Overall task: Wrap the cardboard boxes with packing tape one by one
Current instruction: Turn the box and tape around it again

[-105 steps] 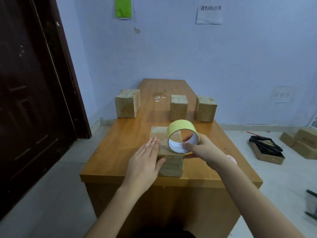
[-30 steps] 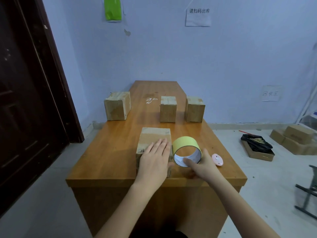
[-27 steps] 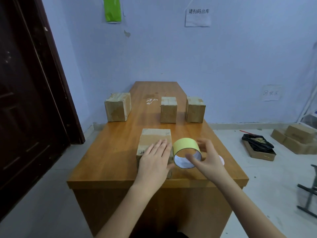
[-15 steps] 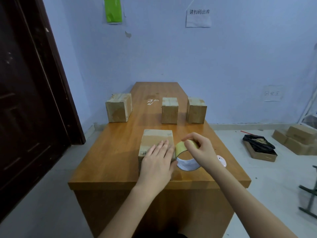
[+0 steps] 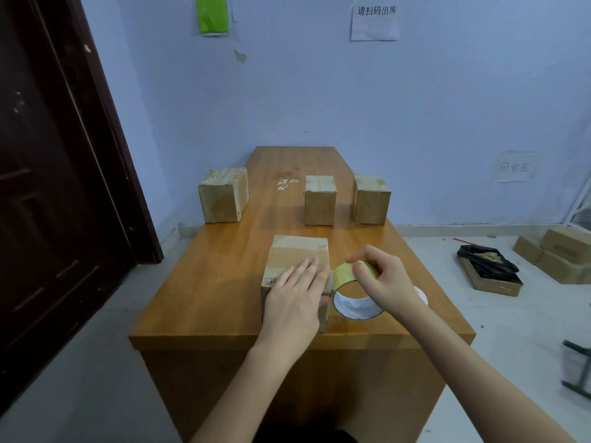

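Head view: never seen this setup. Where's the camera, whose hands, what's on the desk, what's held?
One camera, worn on a person's head, looking forward and down; no robot. The left hand lies flat on the nearest cardboard box, steadying it. The right hand pinches the roll of yellow packing tape, which stands beside that box on the wooden desk. Three more boxes stand further back. A small pink thing peeks out behind the right wrist.

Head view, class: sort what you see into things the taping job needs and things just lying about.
Job: tape roll, near box, three far boxes, left hand, right hand.
Lying about: floor boxes, green packet, wall notice.
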### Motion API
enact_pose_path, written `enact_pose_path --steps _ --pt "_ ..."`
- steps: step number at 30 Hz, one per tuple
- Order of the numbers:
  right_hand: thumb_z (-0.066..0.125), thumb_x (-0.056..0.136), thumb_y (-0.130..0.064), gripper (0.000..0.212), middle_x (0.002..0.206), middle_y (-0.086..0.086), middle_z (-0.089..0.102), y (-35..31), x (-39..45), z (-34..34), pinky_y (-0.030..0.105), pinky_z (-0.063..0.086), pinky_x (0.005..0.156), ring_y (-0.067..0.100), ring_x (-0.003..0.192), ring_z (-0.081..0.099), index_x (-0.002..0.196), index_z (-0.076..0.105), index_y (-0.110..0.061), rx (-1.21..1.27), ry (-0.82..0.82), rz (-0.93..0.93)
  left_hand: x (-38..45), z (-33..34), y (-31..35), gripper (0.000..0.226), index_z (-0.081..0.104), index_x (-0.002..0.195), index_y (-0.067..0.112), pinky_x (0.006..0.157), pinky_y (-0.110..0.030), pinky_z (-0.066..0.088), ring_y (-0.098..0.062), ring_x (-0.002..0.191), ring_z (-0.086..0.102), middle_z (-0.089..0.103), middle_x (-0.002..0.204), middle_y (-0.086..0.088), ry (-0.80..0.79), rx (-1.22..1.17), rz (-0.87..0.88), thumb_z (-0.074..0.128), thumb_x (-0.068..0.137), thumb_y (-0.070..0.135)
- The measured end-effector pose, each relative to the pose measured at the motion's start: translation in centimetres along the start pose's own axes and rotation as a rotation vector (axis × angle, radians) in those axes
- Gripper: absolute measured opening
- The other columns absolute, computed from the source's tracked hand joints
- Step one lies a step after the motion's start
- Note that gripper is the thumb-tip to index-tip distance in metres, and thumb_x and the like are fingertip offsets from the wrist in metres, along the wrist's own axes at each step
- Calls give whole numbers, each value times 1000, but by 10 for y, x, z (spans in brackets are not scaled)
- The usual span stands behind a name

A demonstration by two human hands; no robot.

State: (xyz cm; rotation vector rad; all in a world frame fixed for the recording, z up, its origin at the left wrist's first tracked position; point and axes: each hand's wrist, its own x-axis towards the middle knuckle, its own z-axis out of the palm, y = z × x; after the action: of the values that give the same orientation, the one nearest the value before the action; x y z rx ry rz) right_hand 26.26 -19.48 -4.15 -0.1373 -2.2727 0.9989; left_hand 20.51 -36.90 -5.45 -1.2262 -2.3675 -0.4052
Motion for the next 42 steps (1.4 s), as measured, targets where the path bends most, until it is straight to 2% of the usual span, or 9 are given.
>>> enact_pose_path --steps 7,14,19,23,30,33,35,38,42 --pt "53 90 -12 13 53 3 52 -4 2 -9 29 32 48 10 46 41 88 65 -16 -159 -82 -55 0 -2 1 52 19 149 23 109 -23 -8 -11 144 9 16 156 3 5 -25 4 36 100 23" --pt "38 96 -6 22 47 -10 34 -3 -4 -22 25 23 47 9 44 34 97 60 -8 -412 -186 -161 0 0 2 50 22 148 23 109 -23 -6 -10 143 11 17 156 4 11 -13 12 35 100 29" --pt "36 98 -13 10 53 -5 42 -4 4 -21 28 26 47 17 46 39 98 45 -10 -569 -285 -163 1 0 1 50 22 148 24 108 -22 -6 -10 143 10 17 156 4 7 -15 0 36 100 27" --pt "31 97 -21 10 50 -6 38 1 1 -25 26 17 43 14 40 29 89 34 -16 -798 -352 -186 1 -1 2 50 21 148 24 109 -23 -5 -10 143 10 17 156 4 12 -5 14 34 100 31" --pt "26 98 -31 18 53 -6 41 2 13 -18 25 20 41 13 40 31 90 35 -17 -936 -435 -236 7 7 -1 58 4 149 21 108 -23 -7 -7 143 5 10 156 5 15 41 -38 28 100 40" --pt "31 97 -34 20 67 -6 46 1 19 -16 25 30 47 12 52 40 93 40 -16 -941 -393 -226 12 7 -5 60 2 149 21 109 -22 -7 -6 143 4 8 157 5 -7 45 -41 25 99 44" --pt "38 95 -32 18 85 -3 50 -3 20 -13 24 37 60 14 70 44 97 45 -16 -973 -328 -252 14 7 -7 59 3 149 22 109 -23 -7 -6 143 2 7 157 6 -20 51 -38 22 99 46" --pt "43 92 -19 15 104 2 52 -12 13 -4 26 35 72 18 87 44 104 51 -15 -1042 -257 -260 12 6 -6 60 6 150 22 110 -24 -7 -7 143 2 7 157 6 -4 54 -38 18 98 50" --pt "48 93 -15 35 133 6 50 -28 0 7 26 42 93 21 117 47 128 51 -13 -880 -215 -208 11 6 -8 64 9 150 21 111 -23 -6 -8 143 3 8 157 5 -4 40 -24 24 96 53"
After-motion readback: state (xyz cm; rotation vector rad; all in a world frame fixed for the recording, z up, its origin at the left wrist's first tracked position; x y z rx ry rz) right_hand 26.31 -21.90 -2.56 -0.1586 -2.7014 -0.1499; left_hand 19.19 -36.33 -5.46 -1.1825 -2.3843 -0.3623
